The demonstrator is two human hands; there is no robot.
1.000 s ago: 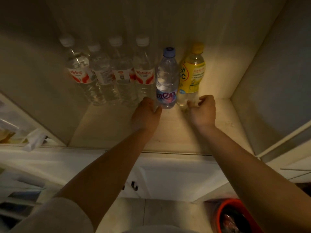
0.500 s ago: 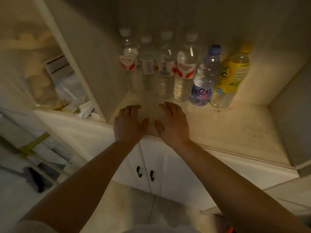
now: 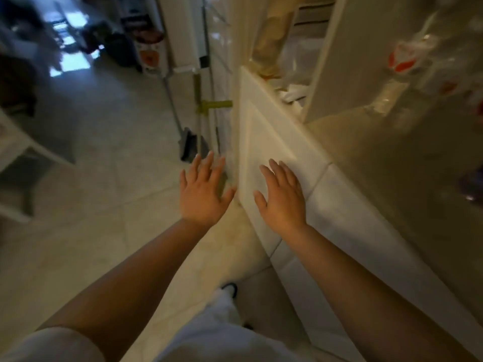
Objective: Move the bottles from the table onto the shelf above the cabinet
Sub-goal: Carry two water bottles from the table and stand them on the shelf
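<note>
Tiled floor (image 3: 91,205) under hands | left hand (image 3: 202,194), right hand (image 3: 283,198) flat-fingered, holding nothing | bottles (image 3: 407,64) blurred on shelf (image 3: 366,158), up-right of right hand | I'd turn fully toward table before reaching.

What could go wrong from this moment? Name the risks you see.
Both hands are empty with fingers spread: left hand over the floor, right hand in front of the white cabinet door. The view is blurred from a fast turn, so footing may suffer. Long-handled tools lean beside the cabinet, close to the left hand; a swing could topple them. The bottles on the shelf are smeared, so I cannot judge whether they stand steady.
</note>
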